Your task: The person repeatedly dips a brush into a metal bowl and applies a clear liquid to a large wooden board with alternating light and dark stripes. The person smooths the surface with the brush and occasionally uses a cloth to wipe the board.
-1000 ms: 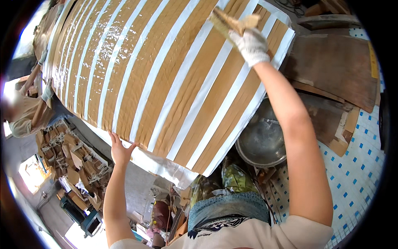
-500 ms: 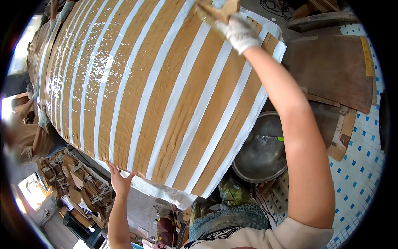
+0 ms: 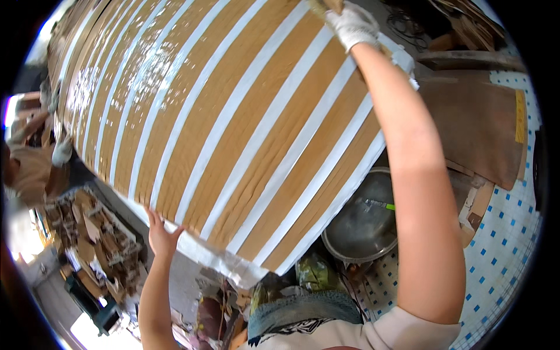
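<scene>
Your left grip (image 3: 162, 234) rests spread-fingered, unclosed, at the near edge of the striped sheet (image 3: 251, 134) before you, judged limp, slick where glossy and best held by its white margin (image 3: 201, 252); your gloved right grip (image 3: 353, 26) encircles a wooden-handled brush (image 3: 334, 4).

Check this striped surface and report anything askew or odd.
The white sheet hangs crumpled and uneven past the edge beside the left hand, and one brown strip looks rippled rather than flat.
</scene>
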A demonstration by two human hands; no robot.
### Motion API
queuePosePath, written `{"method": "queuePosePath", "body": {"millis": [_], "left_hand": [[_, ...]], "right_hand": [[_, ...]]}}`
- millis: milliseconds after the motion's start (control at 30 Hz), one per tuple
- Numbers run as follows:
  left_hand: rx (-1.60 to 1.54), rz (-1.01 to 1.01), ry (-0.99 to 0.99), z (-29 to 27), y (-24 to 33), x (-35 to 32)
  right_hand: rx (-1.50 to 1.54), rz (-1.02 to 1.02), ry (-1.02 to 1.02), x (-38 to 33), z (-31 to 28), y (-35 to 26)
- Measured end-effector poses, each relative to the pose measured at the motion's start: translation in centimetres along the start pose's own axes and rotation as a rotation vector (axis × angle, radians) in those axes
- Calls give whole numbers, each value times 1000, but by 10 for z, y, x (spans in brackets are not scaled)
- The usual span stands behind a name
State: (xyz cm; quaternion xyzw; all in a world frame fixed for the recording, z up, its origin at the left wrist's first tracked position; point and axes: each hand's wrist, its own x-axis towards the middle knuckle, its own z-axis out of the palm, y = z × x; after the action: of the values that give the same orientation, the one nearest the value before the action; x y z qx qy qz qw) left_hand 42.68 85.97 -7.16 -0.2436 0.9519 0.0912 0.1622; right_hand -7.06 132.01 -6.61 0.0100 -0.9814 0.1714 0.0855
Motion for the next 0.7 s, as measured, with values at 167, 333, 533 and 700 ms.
{"method": "queuePosePath", "body": {"millis": [167, 333, 533, 700], "left_hand": [[37, -57, 16, 3, 0, -3], [25, -117, -2, 2, -3, -12], [46, -113, -52, -3, -1, -13], [80, -60, 0, -2, 2, -12]], "right_hand": [[-98, -363, 133, -97, 31, -34], [-34, -586, -49, -358, 31, -125], [128, -686, -506, -423, 3, -151], [442, -56, -181, -313, 22, -62]]}}
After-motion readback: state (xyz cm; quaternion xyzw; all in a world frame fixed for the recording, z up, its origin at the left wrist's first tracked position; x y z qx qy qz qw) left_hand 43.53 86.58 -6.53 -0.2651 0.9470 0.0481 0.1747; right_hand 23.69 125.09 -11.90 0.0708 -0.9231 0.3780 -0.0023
